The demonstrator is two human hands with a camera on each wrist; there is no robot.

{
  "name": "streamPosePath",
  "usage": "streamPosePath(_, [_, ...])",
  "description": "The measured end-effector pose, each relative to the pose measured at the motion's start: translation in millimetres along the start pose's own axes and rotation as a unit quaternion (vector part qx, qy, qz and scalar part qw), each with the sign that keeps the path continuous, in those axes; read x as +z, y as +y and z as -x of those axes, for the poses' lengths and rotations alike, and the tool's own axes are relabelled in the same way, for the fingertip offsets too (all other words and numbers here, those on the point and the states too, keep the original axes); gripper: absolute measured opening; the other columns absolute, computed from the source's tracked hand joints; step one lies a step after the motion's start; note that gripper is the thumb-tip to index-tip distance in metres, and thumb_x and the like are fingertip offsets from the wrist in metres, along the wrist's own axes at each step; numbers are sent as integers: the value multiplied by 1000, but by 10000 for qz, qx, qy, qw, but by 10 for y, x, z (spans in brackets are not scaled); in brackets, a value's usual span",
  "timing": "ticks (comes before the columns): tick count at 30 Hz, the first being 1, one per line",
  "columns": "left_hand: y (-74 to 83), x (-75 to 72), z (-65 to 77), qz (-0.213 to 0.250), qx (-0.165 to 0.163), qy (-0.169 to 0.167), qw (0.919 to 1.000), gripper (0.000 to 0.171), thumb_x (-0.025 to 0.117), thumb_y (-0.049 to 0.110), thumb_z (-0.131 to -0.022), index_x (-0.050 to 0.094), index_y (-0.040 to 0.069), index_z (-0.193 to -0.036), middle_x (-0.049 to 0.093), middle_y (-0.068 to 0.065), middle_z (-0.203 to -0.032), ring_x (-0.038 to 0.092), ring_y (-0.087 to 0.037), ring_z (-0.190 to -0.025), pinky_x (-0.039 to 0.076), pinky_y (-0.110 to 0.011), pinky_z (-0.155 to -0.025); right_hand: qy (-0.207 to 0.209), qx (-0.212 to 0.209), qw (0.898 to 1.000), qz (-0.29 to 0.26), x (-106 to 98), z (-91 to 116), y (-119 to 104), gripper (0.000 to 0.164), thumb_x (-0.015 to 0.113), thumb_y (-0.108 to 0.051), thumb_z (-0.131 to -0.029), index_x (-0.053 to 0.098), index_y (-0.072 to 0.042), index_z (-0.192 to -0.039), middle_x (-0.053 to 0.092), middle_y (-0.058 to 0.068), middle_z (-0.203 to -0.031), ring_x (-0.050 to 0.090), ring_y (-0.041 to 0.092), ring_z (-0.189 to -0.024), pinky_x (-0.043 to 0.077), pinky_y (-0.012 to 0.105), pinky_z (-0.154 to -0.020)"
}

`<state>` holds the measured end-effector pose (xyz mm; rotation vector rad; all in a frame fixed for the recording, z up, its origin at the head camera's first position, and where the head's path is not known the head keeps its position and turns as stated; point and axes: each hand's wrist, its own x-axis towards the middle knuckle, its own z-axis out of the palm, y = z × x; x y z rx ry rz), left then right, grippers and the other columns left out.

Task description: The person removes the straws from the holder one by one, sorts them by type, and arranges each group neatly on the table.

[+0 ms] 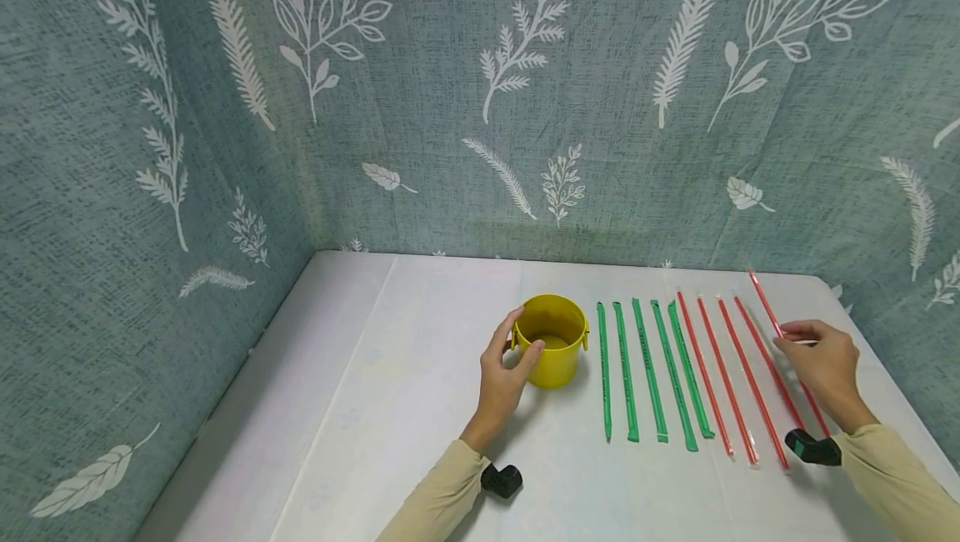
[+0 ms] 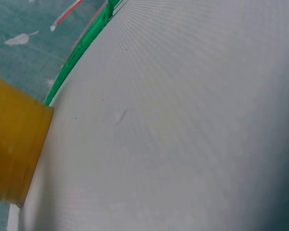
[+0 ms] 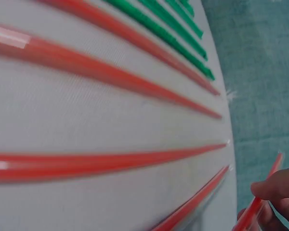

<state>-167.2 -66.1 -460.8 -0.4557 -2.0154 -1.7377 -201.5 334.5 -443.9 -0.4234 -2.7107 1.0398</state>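
My left hand point(image 1: 504, 379) holds a small yellow bucket point(image 1: 555, 368) by its left side, thumb at the near rim and fingers round the far left. The bucket stands upright on the white table, and its wall point(image 2: 17, 139) shows at the left of the left wrist view. My right hand point(image 1: 825, 363) pinches a red drinking straw point(image 1: 763, 300) in a clear wrapper between thumb and fingers. This straw slants over the right end of a row, its top end pointing away from me. Beside it lie several more red straws point(image 1: 752, 383) in clear wrappers.
Several green-wrapped straws point(image 1: 648, 367) lie side by side between the bucket and the red ones. Behind the white table point(image 1: 360, 375) hangs a teal curtain point(image 1: 435, 108) with white leaf prints, which also stands along the left and right sides.
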Motion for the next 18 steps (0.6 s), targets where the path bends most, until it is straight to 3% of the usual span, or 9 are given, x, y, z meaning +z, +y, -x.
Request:
streamPosePath(4, [32, 2, 0, -14, 2, -4, 10000, 49, 57, 10, -84, 40, 1, -129, 43, -15, -130, 38, -25, -120, 34, -50, -84, -143, 198, 9997, 43, 22, -1, 115, 37, 55, -17, -83, 53, 8, -110, 54, 23, -97, 50, 24, -75, 43, 28, -45])
streamPosePath(10, [-179, 28, 17, -146, -118, -11, 9998, 51, 59, 20, -84, 40, 11, -131, 43, -2, -132, 37, -14, -121, 36, -40, -86, -84, 277, 9994, 206, 60, 17, 259, 35, 56, -13, -81, 54, 10, -106, 55, 24, -92, 51, 26, -75, 41, 26, -45])
streamPosePath(13, [-237, 30, 22, -124, -137, -27, 9998, 52, 59, 22, -84, 39, 14, -132, 42, 0, -133, 36, -14, -121, 36, -41, -87, 8, 196, 9995, 242, 69, 13, 303, 34, 56, -13, -80, 55, 11, -105, 57, 24, -91, 51, 25, -73, 40, 24, -44])
streamPosePath(18, [-91, -11, 2, -1, -228, -170, 9996, 52, 58, 17, -85, 38, 10, -132, 41, -6, -133, 36, -19, -122, 34, -47, -88, 50, 113, 9993, 350, 89, -12, 324, 34, 57, -13, -80, 55, 12, -103, 57, 24, -87, 51, 26, -72, 37, 26, -47])
